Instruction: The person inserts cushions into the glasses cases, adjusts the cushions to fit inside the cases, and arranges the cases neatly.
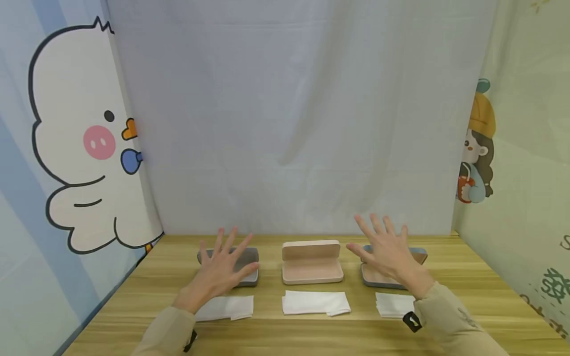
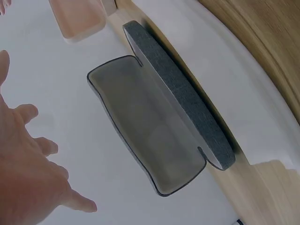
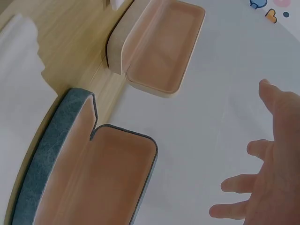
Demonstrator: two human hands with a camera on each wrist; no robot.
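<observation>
My left hand point(image 1: 216, 273) hovers with fingers spread in front of a dark grey glasses case point(image 1: 250, 283), hiding part of it. That case stands open, and its grey lining point(image 2: 145, 126) shows bare in the left wrist view. My right hand point(image 1: 388, 253), fingers also spread, partly covers an open blue-grey glasses case point(image 1: 384, 284) with a pinkish-tan lining. Between the hands sits a cream glasses case point(image 1: 312, 281), lid raised, pink inside. Neither hand holds anything.
White folded cloths lie in front of the cases: one at left point(image 1: 229, 307), one in the middle point(image 1: 315, 302), one at right point(image 1: 393, 305), partly behind the right wrist. A pale curtain point(image 1: 285, 123) hangs behind the wooden table point(image 1: 285, 341). Cartoon-printed sheets flank both sides.
</observation>
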